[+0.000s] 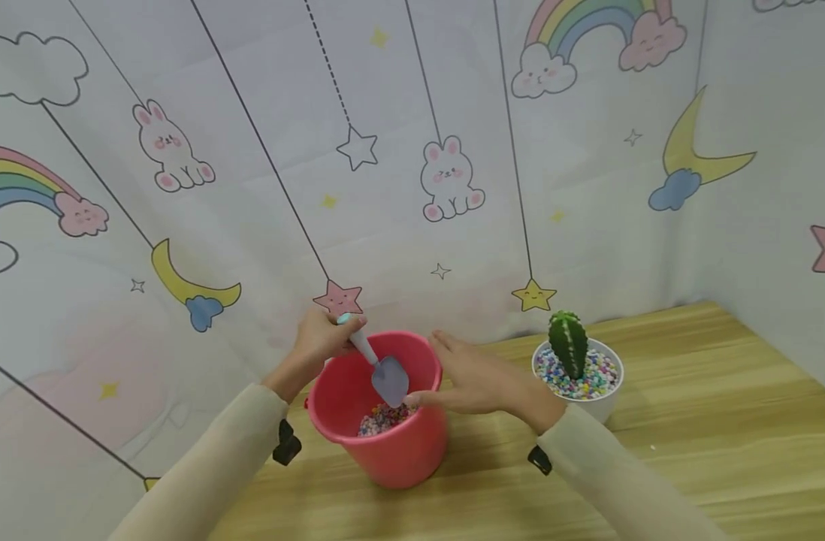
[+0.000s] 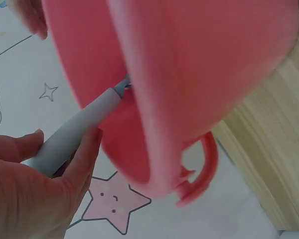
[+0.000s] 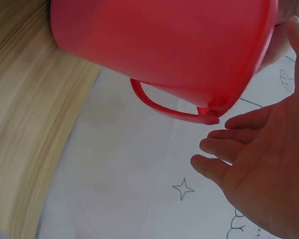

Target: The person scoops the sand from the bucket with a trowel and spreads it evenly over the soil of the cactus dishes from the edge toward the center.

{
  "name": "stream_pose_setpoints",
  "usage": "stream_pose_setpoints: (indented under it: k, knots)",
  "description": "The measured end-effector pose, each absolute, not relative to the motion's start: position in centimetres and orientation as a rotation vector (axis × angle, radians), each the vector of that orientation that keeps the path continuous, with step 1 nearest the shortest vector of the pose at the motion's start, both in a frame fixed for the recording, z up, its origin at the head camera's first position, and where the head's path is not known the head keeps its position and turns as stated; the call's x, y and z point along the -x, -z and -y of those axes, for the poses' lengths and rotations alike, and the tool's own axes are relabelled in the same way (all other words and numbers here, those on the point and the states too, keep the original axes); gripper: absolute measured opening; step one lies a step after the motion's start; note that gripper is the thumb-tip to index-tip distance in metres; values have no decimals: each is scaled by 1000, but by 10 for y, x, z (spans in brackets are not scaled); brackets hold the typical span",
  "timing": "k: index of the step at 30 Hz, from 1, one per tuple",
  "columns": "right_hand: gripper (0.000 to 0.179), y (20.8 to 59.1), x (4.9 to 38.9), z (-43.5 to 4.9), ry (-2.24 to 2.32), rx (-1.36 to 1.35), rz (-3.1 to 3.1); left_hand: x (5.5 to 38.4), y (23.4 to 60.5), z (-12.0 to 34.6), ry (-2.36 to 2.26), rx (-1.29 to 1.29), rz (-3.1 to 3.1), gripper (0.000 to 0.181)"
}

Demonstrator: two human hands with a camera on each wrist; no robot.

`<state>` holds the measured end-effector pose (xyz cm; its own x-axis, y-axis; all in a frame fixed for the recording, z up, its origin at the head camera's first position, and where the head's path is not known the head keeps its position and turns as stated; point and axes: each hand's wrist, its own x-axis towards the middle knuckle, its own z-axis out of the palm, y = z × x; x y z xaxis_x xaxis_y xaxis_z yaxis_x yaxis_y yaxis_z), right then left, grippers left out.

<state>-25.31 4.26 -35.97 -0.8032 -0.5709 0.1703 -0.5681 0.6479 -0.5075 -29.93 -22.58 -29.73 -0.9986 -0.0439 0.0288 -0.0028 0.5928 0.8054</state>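
Note:
My left hand point(image 1: 323, 336) grips the pale handle of a small trowel point(image 1: 390, 382), its grey blade pointing down inside a pink bucket point(image 1: 402, 458). Small multicoloured beads point(image 1: 380, 422) lie at the bucket's bottom. In the left wrist view, fingers and thumb wrap the handle point(image 2: 72, 130) while the blade is mostly hidden behind the rim. My right hand point(image 1: 476, 376) is at the bucket's right side, fingers spread and extended, thumb near the rim by the blade tip. The right wrist view shows that hand point(image 3: 264, 159) holding nothing, its fingertips beside the rim and the bucket's handle point(image 3: 169, 112).
Right of the bucket, a white pot point(image 1: 598, 406) filled with coloured beads holds a green cactus point(image 1: 568, 344). Both stand on a wood-grain table point(image 1: 696, 421). Behind it hangs a white backdrop point(image 1: 399, 248) printed with rabbits, stars, moons and rainbows.

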Motion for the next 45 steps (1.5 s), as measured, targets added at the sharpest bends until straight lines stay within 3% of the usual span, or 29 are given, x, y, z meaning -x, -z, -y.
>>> stream_pose_setpoints:
  k: [8,13,21,29,36,42,45]
  knots:
    - [125,368,257,-31,770,889,-2834,298,313,230,1350,-113,2897,25]
    - [123,372,258,-29,816,904,-2817,296,311,234,1203,-56,2950,26]
    - [117,373,258,-29,884,911,-2782,293,305,232,973,112,2965,42]
    - [117,374,257,-28,872,905,-2785,298,302,223,913,119,3007,27]
    - [120,378,258,-30,849,881,-2792,311,302,205,906,81,3043,41]
    - [122,378,258,-28,824,896,-2795,316,308,193,956,90,3033,25]
    - [121,377,258,-28,830,899,-2797,319,309,188,939,100,3040,27]
